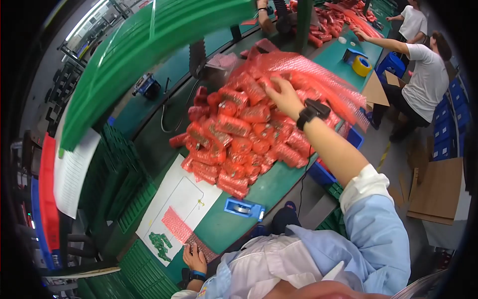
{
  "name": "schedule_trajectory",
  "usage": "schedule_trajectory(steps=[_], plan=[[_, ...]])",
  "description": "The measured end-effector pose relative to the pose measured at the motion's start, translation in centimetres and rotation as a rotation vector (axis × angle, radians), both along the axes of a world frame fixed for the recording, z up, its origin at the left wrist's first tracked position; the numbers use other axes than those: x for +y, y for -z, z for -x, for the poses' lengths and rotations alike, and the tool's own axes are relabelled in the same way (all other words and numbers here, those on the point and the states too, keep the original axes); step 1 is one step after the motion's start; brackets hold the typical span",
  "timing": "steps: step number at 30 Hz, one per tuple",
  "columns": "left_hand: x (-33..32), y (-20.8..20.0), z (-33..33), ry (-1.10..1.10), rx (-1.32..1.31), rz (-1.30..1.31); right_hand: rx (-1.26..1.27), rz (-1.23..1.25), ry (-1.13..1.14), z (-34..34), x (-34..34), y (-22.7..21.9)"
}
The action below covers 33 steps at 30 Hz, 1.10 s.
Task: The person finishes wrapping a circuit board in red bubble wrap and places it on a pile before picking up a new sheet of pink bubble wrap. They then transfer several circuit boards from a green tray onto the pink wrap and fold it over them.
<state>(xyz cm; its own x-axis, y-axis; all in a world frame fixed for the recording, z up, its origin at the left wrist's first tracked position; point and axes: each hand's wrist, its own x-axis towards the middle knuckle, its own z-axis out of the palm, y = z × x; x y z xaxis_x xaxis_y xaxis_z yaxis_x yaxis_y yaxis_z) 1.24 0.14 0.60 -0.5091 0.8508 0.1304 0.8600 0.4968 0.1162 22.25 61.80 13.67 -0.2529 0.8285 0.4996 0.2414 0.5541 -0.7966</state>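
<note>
My right hand (285,94) reaches onto the upper part of a big heap of red bubble-wrapped rolls (234,127), fingers apart and nothing visibly held. Just beyond it, a loose red bubble wrap sheet (308,72) drapes over the heap. Low on the left, my left hand (195,259) has its fingers bent at the edge of a small red bubble wrap piece (177,224) and seems to grip it. That piece lies partly on a white paper sheet (196,192) with a drawn outline. Green parts (160,245) lie in a cluster beside it.
A blue tape dispenser (244,209) stands on the green table (211,231) by the near edge. Overhead at the left hangs a green curved panel (119,55); green crates (134,209) are below. A blue bin (354,137) is beside the table. Co-workers (423,82) work at far right.
</note>
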Motion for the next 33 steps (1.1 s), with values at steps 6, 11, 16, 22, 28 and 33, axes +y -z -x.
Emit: schedule_trajectory(steps=[6,11,16,22,28,33], plan=[[-0.3,-0.5,-0.4,-0.136,-0.117,0.069,-0.205,0.507,-0.158,-8.1,0.3,-6.1],[1.3,-1.1,-0.8,-0.207,-0.158,0.14,-0.38,0.481,-0.077,-9.2,7.1,-5.5],[0.3,-0.6,-1.6,-0.256,-0.058,0.197,-0.489,0.327,-0.05,-6.1,13.0,-2.4],[1.5,-0.5,-2.9,-0.41,-0.107,0.197,-0.747,0.056,0.011,-3.5,20.4,-1.5],[0.5,-0.6,-4.1,-0.445,-0.151,0.129,-0.909,-0.012,-0.297,1.4,19.2,-3.2],[3.5,0.9,-2.0,-0.417,-0.186,0.113,-1.36,-0.29,-0.674,-3.6,23.8,5.4]])
